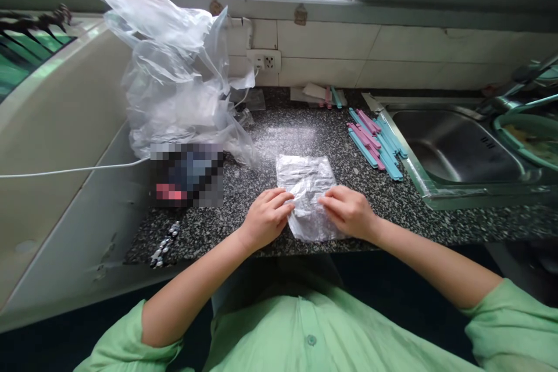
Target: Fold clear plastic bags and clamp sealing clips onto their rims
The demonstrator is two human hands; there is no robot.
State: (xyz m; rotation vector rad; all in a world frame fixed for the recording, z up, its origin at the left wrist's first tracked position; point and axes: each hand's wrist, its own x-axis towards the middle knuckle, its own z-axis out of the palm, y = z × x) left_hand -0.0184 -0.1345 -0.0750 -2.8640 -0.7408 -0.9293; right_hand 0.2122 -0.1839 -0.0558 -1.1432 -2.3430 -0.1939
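A clear, crinkled plastic bag lies flat on the speckled counter in front of me. My left hand is at its left side, thumb and fingertips pinched on the film. On the opposite side, my right hand has its fingers closed on the plastic as well. Whether the bag is a single one or a thin stack I cannot tell. To the right of it are several blue sealing clips and pink sealing clips in a loose pile.
A big bundle of clear plastic bags stands at the left, behind a blurred-out device with a white cable. A beaded strap rests near the front edge. At right is a steel sink; a wall socket is behind.
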